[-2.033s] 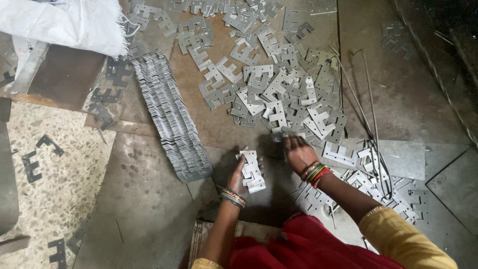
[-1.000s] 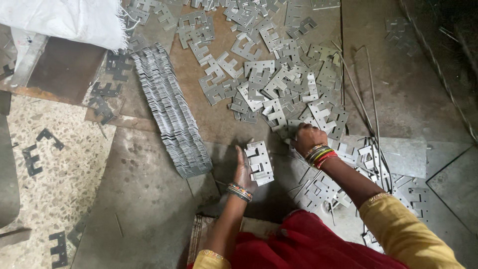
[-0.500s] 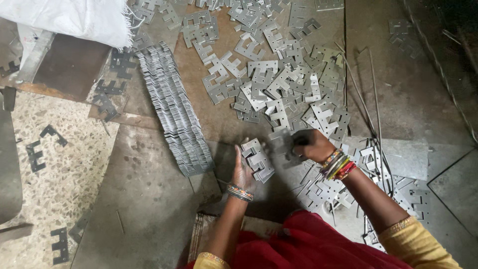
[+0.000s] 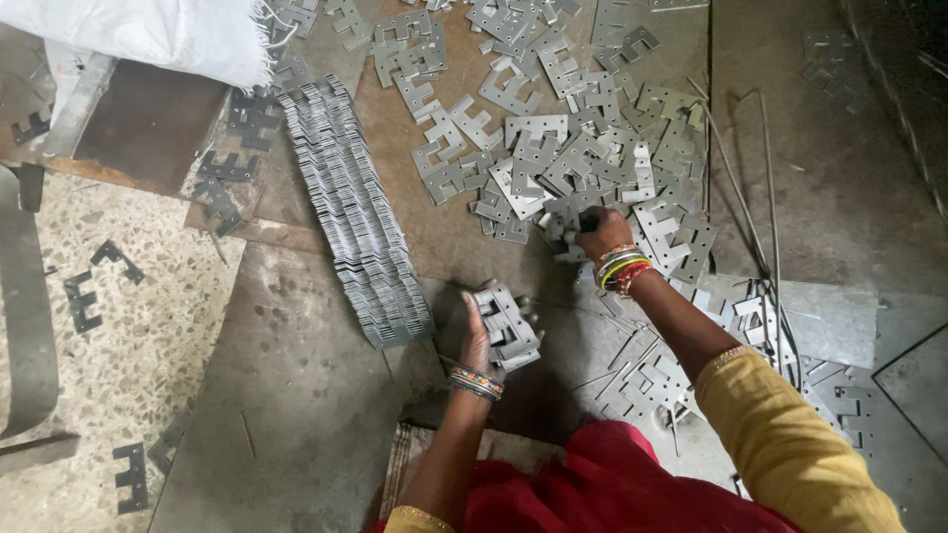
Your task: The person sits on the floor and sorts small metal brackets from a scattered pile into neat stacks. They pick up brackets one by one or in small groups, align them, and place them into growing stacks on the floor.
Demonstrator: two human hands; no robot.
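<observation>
Step in hand — gathering flat grey E-shaped metal stampings strewn upper centre. Left hand clamped on small stack of stampings, centre frame; right hand closed on one piece at the pile's lower edge. Next: carry it onto the stack, edges aligned. Containers — none visible; long stacked row of stampings lies left of centre

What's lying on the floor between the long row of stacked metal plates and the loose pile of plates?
Head view: mostly bare rusty metal sheet lies between the stacked row and the loose pile, with no plates on it.
</observation>
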